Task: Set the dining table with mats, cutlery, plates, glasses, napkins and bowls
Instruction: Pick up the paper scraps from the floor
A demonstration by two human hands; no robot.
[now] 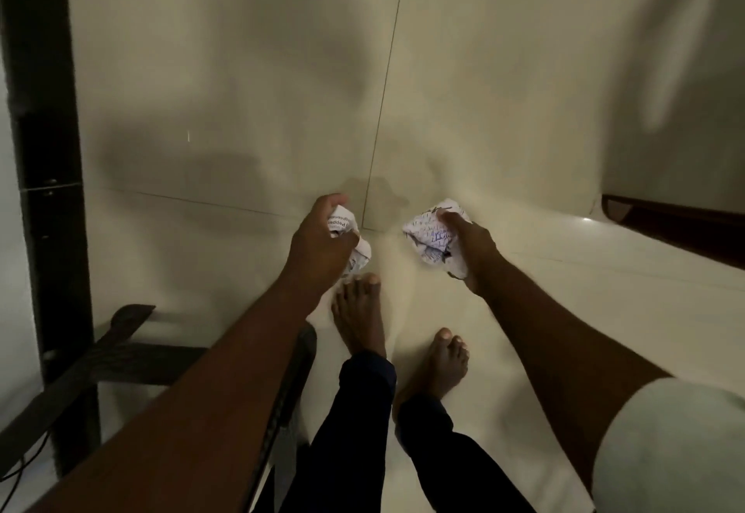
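Both hands are full. Left hand (pixel 322 240) curls round a crumpled paper (pixel 348 238) with printed text; right hand (pixel 469 244) grips a second paper wad (pixel 429 236) with blue handwriting. Count: two wads, one per hand, side by side and apart, over the tiled floor (pixel 242 89). These look like stand-in napkins, my guess. No table, mats, plates or glasses in view, so I can't tell which way the place setting lies or which hand is nearer. Two bare feet (pixel 358 315) below. Dark frame (pixel 44 149) at left.
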